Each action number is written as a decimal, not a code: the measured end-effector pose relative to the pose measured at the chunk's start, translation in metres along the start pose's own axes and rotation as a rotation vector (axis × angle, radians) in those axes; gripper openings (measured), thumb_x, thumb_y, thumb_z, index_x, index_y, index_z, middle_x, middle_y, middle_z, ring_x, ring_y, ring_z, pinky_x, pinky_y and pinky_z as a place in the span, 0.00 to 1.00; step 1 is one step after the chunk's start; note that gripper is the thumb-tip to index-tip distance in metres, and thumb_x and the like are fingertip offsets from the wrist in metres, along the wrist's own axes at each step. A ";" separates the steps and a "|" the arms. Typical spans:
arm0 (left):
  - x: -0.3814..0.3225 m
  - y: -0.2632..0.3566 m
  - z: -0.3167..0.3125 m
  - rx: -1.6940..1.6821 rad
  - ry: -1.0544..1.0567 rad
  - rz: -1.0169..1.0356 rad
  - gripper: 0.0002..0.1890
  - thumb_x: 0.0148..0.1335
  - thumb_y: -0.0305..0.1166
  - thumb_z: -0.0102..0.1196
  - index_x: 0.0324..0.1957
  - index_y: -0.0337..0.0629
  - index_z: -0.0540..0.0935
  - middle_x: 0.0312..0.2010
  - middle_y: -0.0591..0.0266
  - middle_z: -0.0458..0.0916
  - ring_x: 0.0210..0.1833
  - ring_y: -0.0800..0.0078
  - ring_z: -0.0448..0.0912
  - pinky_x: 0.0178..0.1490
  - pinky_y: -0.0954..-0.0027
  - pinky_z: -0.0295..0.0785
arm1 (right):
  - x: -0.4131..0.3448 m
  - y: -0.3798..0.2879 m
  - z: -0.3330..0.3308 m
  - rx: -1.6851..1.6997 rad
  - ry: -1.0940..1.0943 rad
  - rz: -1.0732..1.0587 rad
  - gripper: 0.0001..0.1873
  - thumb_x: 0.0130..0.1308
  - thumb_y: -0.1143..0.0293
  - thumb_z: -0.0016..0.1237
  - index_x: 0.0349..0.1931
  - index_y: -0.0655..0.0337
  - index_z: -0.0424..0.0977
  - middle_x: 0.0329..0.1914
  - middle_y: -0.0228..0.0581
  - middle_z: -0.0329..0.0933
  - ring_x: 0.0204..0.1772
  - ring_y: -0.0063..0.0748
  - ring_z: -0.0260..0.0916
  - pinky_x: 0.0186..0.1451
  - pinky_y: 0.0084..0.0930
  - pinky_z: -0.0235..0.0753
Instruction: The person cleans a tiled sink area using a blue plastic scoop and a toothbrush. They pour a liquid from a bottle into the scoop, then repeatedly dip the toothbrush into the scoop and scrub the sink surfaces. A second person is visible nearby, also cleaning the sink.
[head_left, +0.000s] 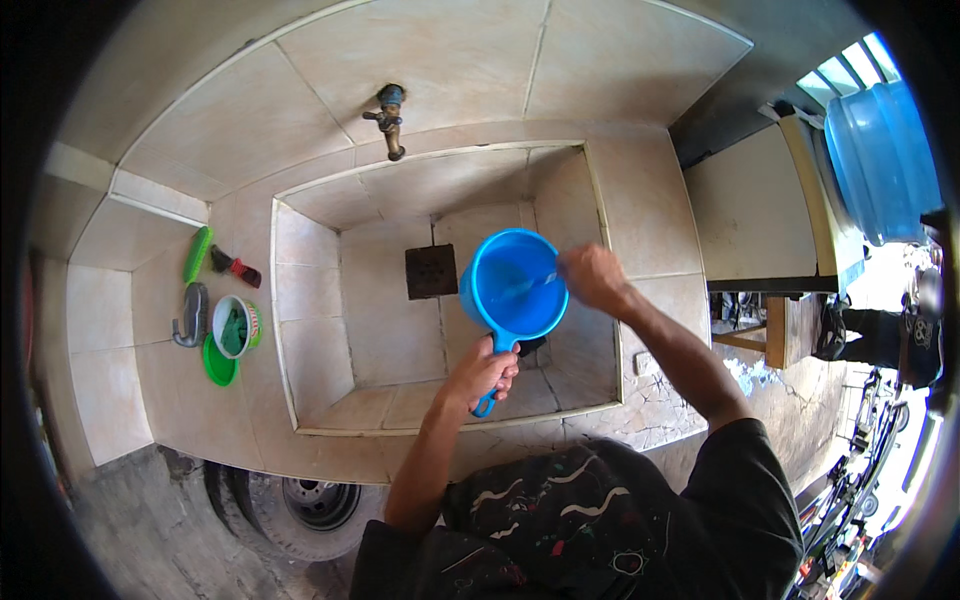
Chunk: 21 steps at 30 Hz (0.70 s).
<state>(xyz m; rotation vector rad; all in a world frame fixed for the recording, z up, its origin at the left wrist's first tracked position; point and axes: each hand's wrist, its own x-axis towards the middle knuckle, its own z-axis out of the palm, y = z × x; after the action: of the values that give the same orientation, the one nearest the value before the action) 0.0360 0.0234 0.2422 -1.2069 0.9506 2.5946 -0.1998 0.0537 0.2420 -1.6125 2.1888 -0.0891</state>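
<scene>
My left hand (484, 375) is closed around the handle of a blue plastic dipper (517, 289), held over a tiled sink basin. Liquid appears to lie inside the dipper. At the dipper's right rim, my right hand (592, 277) grips a thin object that reaches into the bowl; its kind cannot be told. Behind the dipper, a small dark thing on the basin floor is mostly hidden. A rusty square drain cover (431, 271) lies left of the dipper, and a metal tap (390, 124) juts from the tiled wall above.
On the left ledge are a green brush (198, 255), a red-handled brush (238, 268), a grey brush (193, 315), a tub (253, 326) holding green material and a green lid (220, 364). A wheel (315, 517) lies below; a blue water jug (881, 161) stands at right.
</scene>
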 end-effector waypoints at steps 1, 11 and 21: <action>-0.001 0.001 0.001 0.019 0.013 0.027 0.05 0.57 0.27 0.45 0.37 0.42 0.68 0.18 0.72 0.63 0.15 0.86 0.58 0.18 0.78 0.57 | -0.001 -0.005 0.006 0.033 -0.098 -0.038 0.06 0.55 0.65 0.49 0.30 0.54 0.78 0.29 0.44 0.77 0.35 0.46 0.75 0.37 0.39 0.75; 0.008 0.000 -0.021 -0.223 0.082 0.122 0.04 0.56 0.28 0.46 0.33 0.46 0.66 0.17 0.71 0.62 0.15 0.84 0.59 0.17 0.77 0.56 | 0.056 -0.001 -0.051 0.063 0.193 -0.056 0.09 0.55 0.62 0.48 0.32 0.53 0.79 0.29 0.45 0.78 0.33 0.48 0.76 0.38 0.39 0.75; 0.006 -0.005 -0.035 -0.248 0.087 0.100 0.05 0.54 0.26 0.44 0.32 0.47 0.65 0.17 0.72 0.62 0.15 0.84 0.59 0.17 0.76 0.57 | 0.149 -0.002 -0.119 0.021 0.333 0.129 0.10 0.54 0.64 0.48 0.34 0.52 0.80 0.33 0.42 0.79 0.38 0.45 0.76 0.43 0.35 0.76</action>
<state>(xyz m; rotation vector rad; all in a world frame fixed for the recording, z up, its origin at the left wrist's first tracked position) 0.0559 0.0060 0.2183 -1.3726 0.7359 2.8276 -0.2776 -0.1082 0.3074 -1.5298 2.5239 -0.3653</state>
